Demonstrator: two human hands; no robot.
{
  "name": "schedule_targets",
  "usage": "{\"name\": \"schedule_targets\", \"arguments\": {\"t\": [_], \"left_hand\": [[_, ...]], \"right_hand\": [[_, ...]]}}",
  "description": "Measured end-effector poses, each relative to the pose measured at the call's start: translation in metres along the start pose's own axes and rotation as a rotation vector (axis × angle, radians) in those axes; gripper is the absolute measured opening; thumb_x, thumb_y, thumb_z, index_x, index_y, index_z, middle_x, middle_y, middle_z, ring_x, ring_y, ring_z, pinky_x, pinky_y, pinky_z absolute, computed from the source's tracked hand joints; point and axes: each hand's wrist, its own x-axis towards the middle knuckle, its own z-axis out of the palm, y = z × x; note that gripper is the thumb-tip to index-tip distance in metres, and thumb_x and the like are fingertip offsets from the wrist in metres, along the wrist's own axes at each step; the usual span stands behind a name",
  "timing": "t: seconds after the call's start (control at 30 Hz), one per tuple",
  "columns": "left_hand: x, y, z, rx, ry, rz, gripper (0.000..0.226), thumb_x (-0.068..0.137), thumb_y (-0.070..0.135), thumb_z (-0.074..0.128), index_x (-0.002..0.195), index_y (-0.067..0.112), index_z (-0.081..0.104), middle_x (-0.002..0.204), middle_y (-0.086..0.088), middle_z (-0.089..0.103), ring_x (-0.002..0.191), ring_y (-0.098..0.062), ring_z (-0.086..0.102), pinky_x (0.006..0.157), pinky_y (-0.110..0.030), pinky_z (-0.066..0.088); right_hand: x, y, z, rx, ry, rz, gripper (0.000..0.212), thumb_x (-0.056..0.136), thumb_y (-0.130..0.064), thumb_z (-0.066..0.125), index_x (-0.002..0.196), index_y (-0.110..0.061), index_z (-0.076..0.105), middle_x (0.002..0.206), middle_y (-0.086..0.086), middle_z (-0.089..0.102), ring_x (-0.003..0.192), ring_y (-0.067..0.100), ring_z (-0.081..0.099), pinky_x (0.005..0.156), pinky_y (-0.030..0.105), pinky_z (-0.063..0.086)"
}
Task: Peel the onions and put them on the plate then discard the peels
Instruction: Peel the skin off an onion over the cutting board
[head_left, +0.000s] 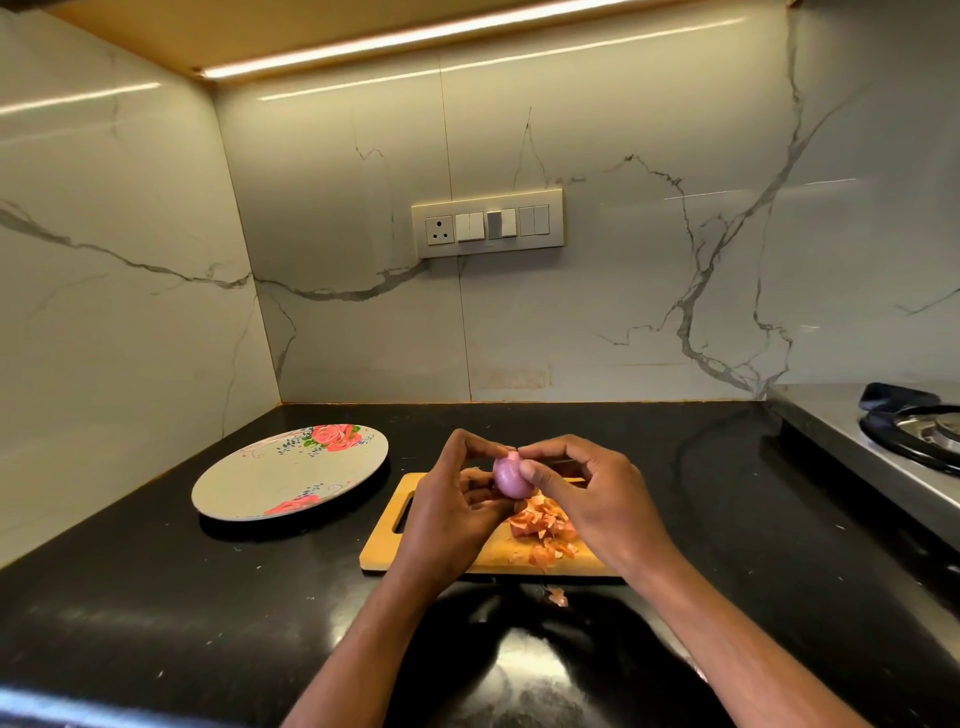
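Note:
A small pink onion (508, 477), smooth and shiny, is held above the wooden cutting board (384, 551). My left hand (451, 504) cups it from the left and below. My right hand (587, 493) pinches its top with thumb and fingertips. A heap of orange-pink peels (543, 527) lies on the board under my hands, and one loose peel (557, 596) sits on the counter just in front of the board. The floral plate (249, 483), grey with red roses, rests to the left of the board with nothing on it.
The black counter (182, 613) runs to marble walls at the back and left. A steel gas stove (883, 447) with a burner stands at the right edge. A switch panel (488, 223) is on the back wall.

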Motion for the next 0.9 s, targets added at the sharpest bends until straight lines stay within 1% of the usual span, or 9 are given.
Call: {"name": "schedule_targets", "arguments": {"t": [0.1,0.2,0.3,0.47,0.6,0.67,0.73,0.8,0.9], "left_hand": [[0.0,-0.001,0.001,0.025,0.002,0.011,0.05,0.077,0.01,0.084,0.11,0.03,0.053,0.116,0.01,0.065,0.103,-0.004,0.069,0.08,-0.02,0.058],[0.0,0.0,0.002,0.059,-0.002,0.034,0.049,0.077,0.009,0.084,0.106,0.032,0.053,0.111,0.013,0.066,0.1,0.006,0.066,0.074,-0.014,0.055],[-0.001,0.002,0.004,0.092,0.014,0.07,0.05,0.076,0.008,0.085,0.103,0.036,0.053,0.11,0.016,0.065,0.101,0.005,0.066,0.074,-0.014,0.056],[-0.002,0.002,0.006,0.07,0.029,0.079,0.048,0.076,0.008,0.085,0.105,0.031,0.054,0.112,0.012,0.066,0.101,0.001,0.068,0.076,-0.017,0.057],[-0.001,0.0,0.005,0.051,0.023,0.063,0.05,0.074,0.008,0.086,0.106,0.03,0.053,0.113,0.012,0.066,0.1,0.001,0.068,0.075,-0.016,0.057],[0.0,-0.002,0.004,0.045,0.026,0.048,0.051,0.074,0.01,0.086,0.107,0.031,0.052,0.115,0.012,0.066,0.101,-0.001,0.069,0.078,-0.019,0.058],[0.0,-0.003,0.002,0.041,0.026,0.039,0.052,0.075,0.011,0.085,0.108,0.034,0.052,0.117,0.01,0.065,0.102,-0.003,0.069,0.08,-0.019,0.058],[0.0,-0.004,0.003,0.035,0.014,0.039,0.052,0.075,0.011,0.085,0.108,0.033,0.052,0.117,0.01,0.065,0.102,-0.002,0.069,0.079,-0.018,0.057],[0.0,-0.003,0.002,0.018,-0.012,0.033,0.05,0.077,0.01,0.084,0.111,0.031,0.054,0.117,0.01,0.065,0.103,0.0,0.068,0.079,-0.018,0.057]], "right_hand": [[0.0,0.001,0.001,0.003,0.041,0.0,0.01,0.088,-0.034,0.075,0.095,-0.028,0.077,0.09,-0.014,0.075,0.094,0.004,0.068,0.084,0.028,0.056],[-0.002,0.001,0.004,-0.125,0.097,-0.062,0.009,0.088,-0.031,0.074,0.093,-0.024,0.075,0.089,-0.013,0.072,0.089,0.003,0.066,0.074,0.012,0.05],[-0.002,0.001,0.008,-0.219,0.15,-0.12,0.007,0.09,-0.027,0.072,0.093,-0.021,0.072,0.088,-0.01,0.07,0.085,0.004,0.064,0.07,0.007,0.048],[-0.002,0.002,0.009,-0.167,0.139,-0.048,0.012,0.095,-0.035,0.061,0.096,-0.023,0.064,0.09,-0.009,0.068,0.085,0.005,0.065,0.07,0.01,0.05],[-0.002,0.002,0.006,-0.154,0.128,0.04,0.034,0.093,-0.054,0.047,0.092,-0.022,0.06,0.085,-0.005,0.069,0.08,0.01,0.069,0.066,0.021,0.056],[-0.001,0.002,0.001,-0.109,0.141,0.039,0.031,0.093,-0.053,0.05,0.092,-0.025,0.062,0.085,-0.007,0.069,0.08,0.009,0.069,0.067,0.023,0.056],[0.0,0.001,-0.002,-0.052,0.117,0.017,0.016,0.095,-0.044,0.06,0.098,-0.03,0.067,0.091,-0.014,0.07,0.089,0.001,0.066,0.071,0.013,0.051],[0.0,0.0,-0.002,-0.051,0.051,0.007,0.012,0.095,-0.035,0.066,0.106,-0.033,0.071,0.098,-0.019,0.071,0.097,-0.004,0.063,0.076,0.008,0.047],[0.0,0.002,-0.002,-0.01,0.03,0.018,0.012,0.093,-0.03,0.069,0.103,-0.03,0.076,0.095,-0.016,0.074,0.097,0.001,0.065,0.081,0.015,0.049]]}}
